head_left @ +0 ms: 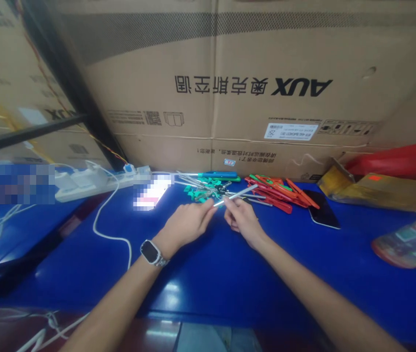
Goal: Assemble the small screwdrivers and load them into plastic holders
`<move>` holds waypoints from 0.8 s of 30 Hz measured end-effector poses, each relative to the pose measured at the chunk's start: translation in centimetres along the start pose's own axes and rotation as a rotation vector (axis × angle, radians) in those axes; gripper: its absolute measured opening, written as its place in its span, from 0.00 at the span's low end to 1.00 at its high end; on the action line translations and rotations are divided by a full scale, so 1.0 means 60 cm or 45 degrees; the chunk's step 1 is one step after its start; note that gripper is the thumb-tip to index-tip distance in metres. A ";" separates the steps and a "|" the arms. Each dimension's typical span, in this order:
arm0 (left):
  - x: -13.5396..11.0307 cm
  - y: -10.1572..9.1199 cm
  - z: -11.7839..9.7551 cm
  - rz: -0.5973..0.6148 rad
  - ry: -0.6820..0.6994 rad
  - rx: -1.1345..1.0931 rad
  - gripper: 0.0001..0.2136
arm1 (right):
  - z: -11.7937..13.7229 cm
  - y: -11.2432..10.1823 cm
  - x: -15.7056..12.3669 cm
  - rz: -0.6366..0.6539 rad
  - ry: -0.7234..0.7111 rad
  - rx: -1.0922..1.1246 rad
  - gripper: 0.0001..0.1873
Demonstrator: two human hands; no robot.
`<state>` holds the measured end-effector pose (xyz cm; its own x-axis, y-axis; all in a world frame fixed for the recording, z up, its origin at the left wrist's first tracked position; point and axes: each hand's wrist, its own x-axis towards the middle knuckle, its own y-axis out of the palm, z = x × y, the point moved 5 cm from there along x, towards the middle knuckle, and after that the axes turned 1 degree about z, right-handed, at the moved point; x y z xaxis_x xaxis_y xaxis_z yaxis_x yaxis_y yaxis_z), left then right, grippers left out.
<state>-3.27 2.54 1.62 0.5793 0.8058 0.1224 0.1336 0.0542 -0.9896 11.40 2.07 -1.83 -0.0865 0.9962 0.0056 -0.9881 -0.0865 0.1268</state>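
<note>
Both my hands meet at the middle of a blue table (pixel 208 274). My left hand (pixel 187 224), with a watch on its wrist, is closed in a pinch on the near end of a thin metal rod (pixel 237 194). My right hand (pixel 242 218) is closed around the same rod a little further along. The rod points away to the upper right. Just beyond the hands lie a heap of green-handled pieces (pixel 204 189) and a heap of red and orange ones (pixel 275 191).
A black phone (pixel 321 209) lies right of the red heap. A white power strip (pixel 90 182) with cables sits at the left. Large cardboard boxes (pixel 229 83) wall the back. Flattened packaging (pixel 380 190) and a red-edged packet (pixel 409 242) lie at the right.
</note>
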 end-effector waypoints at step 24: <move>-0.010 -0.012 0.079 -0.127 -0.131 -0.226 0.16 | 0.009 0.040 0.065 -0.102 -0.603 -1.661 0.09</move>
<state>-7.53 4.83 1.87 0.4727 0.8579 0.2013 0.3304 0.0392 -0.9430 8.75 5.76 -0.96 -0.2331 0.8831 0.4072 -0.4141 0.2888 -0.8632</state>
